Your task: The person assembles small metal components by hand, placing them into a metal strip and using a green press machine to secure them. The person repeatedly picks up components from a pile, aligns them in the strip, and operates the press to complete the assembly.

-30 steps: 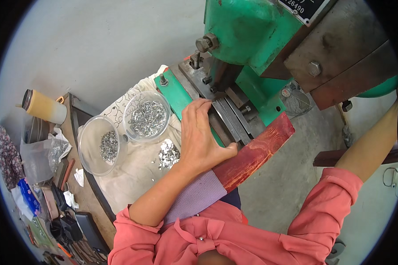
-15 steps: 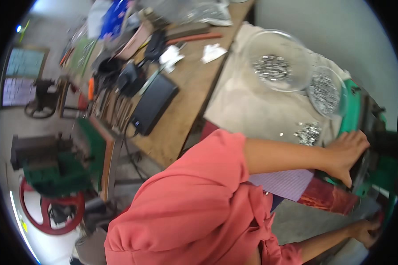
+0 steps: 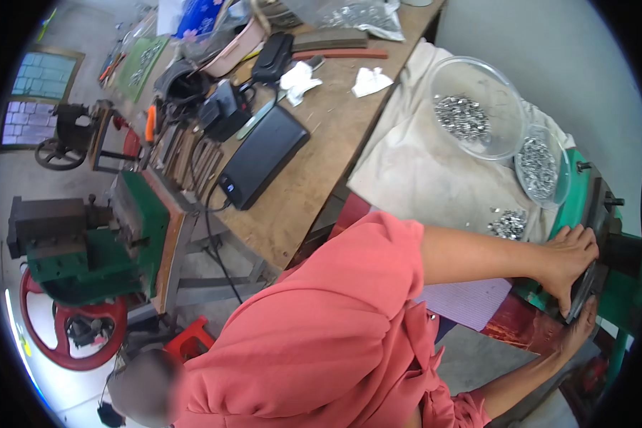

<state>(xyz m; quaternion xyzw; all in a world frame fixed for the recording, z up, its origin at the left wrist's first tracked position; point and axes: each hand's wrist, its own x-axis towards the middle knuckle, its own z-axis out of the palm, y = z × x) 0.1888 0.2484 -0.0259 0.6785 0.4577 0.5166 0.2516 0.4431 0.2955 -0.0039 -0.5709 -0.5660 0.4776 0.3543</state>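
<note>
My left hand (image 3: 567, 260) lies on the dark metal bed of a green machine (image 3: 568, 191), its fingers spread and its thumb reaching toward the near end of a dark bar. At that end my right hand (image 3: 580, 334) has its fingers stretched up against the metal edge; whether a small part sits under the fingertips is hidden. Beside my left forearm, a loose pile of small shiny metal pieces (image 3: 508, 224) rests on a cream cloth (image 3: 399, 167). Farther off stand two clear round tubs, a larger tub (image 3: 503, 68) and a smaller tub (image 3: 565, 167), both holding similar pieces.
A wooden table (image 3: 285, 228) to the left bears a black box-shaped device (image 3: 267, 157) with a cable, crumpled white tissue (image 3: 371, 82) and bagged parts. Another green machine with a red handwheel (image 3: 32, 342) stands beyond, near a red stool (image 3: 190, 340). Bolts jut from my machine.
My right hand has moved up from the lower right to the machine's edge, close to my left hand. The left hand stays on the metal bed while the view shifts slightly.
</note>
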